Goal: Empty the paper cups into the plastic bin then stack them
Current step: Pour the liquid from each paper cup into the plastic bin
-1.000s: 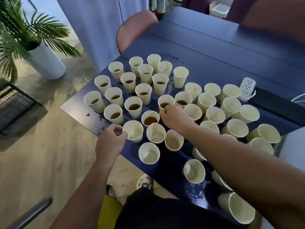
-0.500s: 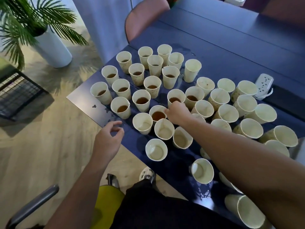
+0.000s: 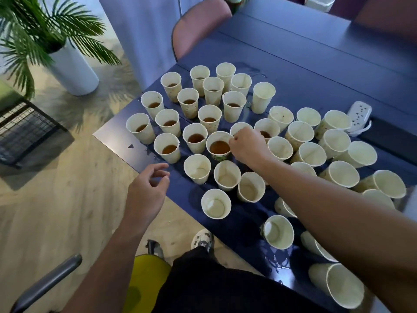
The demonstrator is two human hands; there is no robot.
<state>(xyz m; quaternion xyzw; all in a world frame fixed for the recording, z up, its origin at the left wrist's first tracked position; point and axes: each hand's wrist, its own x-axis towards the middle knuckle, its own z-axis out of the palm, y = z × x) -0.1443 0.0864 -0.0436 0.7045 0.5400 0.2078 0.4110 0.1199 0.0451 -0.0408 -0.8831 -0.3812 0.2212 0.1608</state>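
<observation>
Several cream paper cups stand on the dark blue table (image 3: 293,71). Those at the left hold brown liquid, like the cup (image 3: 168,148) near the table's corner; those at the right and front are empty, like the cup (image 3: 216,204). My right hand (image 3: 247,145) pinches the rim of a cup of brown liquid (image 3: 218,146) in the middle, lifted slightly. My left hand (image 3: 147,190) hovers off the table's left edge, fingers loosely curled, holding nothing. No plastic bin is in view.
A white power strip (image 3: 358,116) lies at the table's right. A pink chair (image 3: 198,23) stands at the far side. A potted palm (image 3: 45,37) and a black wire rack (image 3: 24,129) stand on the wooden floor at left. Droplets wet the table's edge.
My right hand has taken the liquid-filled cup by its rim and raised it a little. My left hand has let go of the empty cup and drawn back off the table.
</observation>
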